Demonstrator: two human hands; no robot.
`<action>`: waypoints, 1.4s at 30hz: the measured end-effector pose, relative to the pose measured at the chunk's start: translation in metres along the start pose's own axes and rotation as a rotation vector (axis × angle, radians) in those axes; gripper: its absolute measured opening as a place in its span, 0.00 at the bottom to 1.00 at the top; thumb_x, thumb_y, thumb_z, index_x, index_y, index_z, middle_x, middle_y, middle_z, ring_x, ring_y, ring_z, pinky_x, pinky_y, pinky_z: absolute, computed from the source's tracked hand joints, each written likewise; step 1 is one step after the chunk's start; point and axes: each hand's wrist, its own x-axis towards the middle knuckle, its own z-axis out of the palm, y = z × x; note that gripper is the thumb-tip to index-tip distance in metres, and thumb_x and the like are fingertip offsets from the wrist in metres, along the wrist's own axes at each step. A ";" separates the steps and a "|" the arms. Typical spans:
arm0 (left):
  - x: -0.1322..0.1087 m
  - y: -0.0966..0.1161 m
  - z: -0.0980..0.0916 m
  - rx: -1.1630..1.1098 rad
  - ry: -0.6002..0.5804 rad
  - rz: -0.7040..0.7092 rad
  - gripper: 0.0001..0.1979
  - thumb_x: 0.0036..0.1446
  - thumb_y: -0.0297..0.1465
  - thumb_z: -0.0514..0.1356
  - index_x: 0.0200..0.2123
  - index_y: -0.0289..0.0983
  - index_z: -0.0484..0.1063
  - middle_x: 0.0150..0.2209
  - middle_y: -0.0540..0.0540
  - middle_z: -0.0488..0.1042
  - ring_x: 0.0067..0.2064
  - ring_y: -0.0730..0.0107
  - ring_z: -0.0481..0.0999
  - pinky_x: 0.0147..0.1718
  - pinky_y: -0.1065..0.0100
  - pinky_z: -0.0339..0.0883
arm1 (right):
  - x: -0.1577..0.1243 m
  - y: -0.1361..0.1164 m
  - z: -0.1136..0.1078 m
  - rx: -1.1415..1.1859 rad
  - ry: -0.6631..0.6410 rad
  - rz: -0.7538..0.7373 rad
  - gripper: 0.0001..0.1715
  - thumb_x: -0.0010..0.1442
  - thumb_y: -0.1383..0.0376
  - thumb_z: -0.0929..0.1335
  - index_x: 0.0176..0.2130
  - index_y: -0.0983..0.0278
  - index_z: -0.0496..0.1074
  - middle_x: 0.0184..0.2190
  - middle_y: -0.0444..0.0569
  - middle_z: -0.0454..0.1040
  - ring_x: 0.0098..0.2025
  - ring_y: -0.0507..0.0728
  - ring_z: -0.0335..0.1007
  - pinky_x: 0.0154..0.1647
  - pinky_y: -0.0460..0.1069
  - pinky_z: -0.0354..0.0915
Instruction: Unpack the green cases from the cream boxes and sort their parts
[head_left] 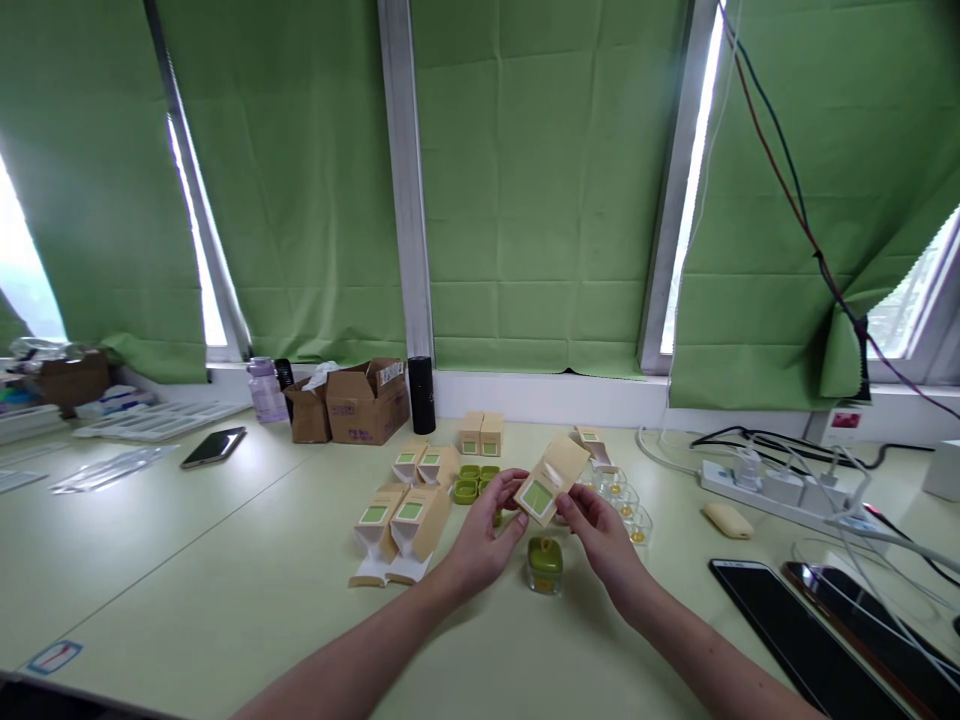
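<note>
Between my two hands is a small cream cardboard box [553, 475] with a green window, its flap raised. My left hand [489, 530] is closed on its left side, and my right hand [600, 535] grips its lower right corner. Just below, a small glass jar with a green lid [544, 566] stands on the table. To the left, several similar boxes [420, 520] lie with open white flaps. Green lids [466, 490] sit behind my left hand. Several clear glass jars [634, 520] with something yellow inside stand beyond my right hand, partly hidden by it.
Two closed boxes [481, 434] stand at the back, near a black cylinder [421, 395] and a brown carton [367, 402]. On the right lie a power strip [780, 495] with cables, a beige oval object [727, 520] and dark phones [772, 625]. Another phone [214, 447] lies left.
</note>
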 end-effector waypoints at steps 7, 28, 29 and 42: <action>0.000 -0.006 -0.002 -0.037 -0.005 0.011 0.23 0.64 0.38 0.63 0.60 0.39 0.66 0.60 0.34 0.72 0.65 0.48 0.69 0.62 0.52 0.64 | 0.000 0.001 0.000 0.012 -0.006 -0.008 0.32 0.52 0.38 0.76 0.43 0.60 0.78 0.41 0.55 0.83 0.47 0.66 0.79 0.52 0.60 0.73; 0.000 -0.001 -0.001 -0.010 0.012 0.007 0.22 0.64 0.38 0.63 0.58 0.39 0.65 0.59 0.34 0.72 0.63 0.48 0.70 0.60 0.55 0.65 | -0.002 0.001 0.000 0.020 -0.058 -0.006 0.30 0.54 0.42 0.76 0.46 0.59 0.75 0.43 0.56 0.83 0.45 0.65 0.80 0.51 0.60 0.73; 0.000 -0.001 -0.001 -0.009 0.015 0.005 0.22 0.64 0.38 0.63 0.58 0.39 0.65 0.58 0.34 0.72 0.63 0.49 0.70 0.59 0.56 0.66 | -0.002 0.000 0.000 0.014 -0.061 -0.009 0.31 0.54 0.42 0.76 0.46 0.60 0.75 0.43 0.56 0.83 0.45 0.65 0.80 0.49 0.59 0.73; -0.002 0.005 0.002 -0.052 0.024 -0.055 0.28 0.50 0.19 0.58 0.55 0.41 0.64 0.53 0.42 0.75 0.57 0.57 0.75 0.46 0.66 0.69 | -0.002 -0.009 0.002 0.038 -0.039 0.082 0.34 0.48 0.39 0.77 0.42 0.62 0.79 0.36 0.53 0.83 0.39 0.63 0.79 0.43 0.54 0.72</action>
